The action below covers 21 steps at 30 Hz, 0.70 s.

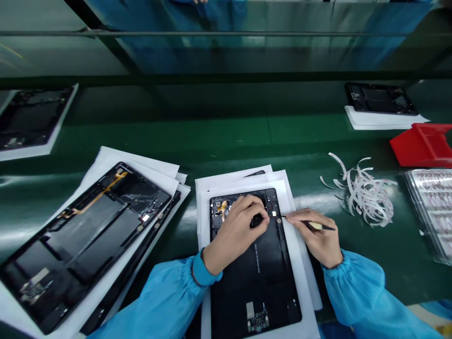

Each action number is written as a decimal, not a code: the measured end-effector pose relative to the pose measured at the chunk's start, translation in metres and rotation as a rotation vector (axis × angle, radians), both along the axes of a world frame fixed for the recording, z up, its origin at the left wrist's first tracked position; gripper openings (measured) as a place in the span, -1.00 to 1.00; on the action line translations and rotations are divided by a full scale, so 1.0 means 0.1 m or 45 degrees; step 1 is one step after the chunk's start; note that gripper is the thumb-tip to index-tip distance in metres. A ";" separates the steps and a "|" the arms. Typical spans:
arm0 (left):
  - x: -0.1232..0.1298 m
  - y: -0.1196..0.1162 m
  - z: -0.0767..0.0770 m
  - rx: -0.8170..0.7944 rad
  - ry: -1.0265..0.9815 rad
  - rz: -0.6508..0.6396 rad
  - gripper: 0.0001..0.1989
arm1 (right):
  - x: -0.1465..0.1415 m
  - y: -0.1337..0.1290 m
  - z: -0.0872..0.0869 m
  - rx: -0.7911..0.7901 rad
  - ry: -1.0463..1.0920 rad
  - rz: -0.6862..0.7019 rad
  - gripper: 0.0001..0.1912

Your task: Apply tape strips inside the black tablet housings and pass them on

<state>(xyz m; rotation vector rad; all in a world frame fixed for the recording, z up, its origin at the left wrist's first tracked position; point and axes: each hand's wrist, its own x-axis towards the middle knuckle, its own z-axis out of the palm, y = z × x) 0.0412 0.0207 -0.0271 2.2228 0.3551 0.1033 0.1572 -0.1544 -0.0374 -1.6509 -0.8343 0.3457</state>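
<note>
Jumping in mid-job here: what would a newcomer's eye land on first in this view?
Front and centre, the left hand and right hand work over an open black tablet frame on white paper, the right holding a thin black pick. Another open tablet frame lies at left; at right, a tangle of white strips sits near a red tray.

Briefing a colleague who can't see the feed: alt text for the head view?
The left hand and right hand work on a black tablet housing on white paper; the right holds a pointed tool at its edge.
</note>
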 end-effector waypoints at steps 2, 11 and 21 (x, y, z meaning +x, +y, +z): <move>0.00 0.00 0.01 -0.004 0.000 0.006 -0.91 | -0.01 0.00 -0.01 0.014 0.000 0.004 -0.84; 0.05 -0.02 0.13 -0.092 0.083 0.040 -0.89 | 0.09 -0.01 0.04 0.038 0.106 -0.230 -0.68; -0.62 0.02 0.38 -0.020 -0.331 0.491 -0.97 | -0.21 0.54 0.28 -0.720 -0.546 0.435 -0.79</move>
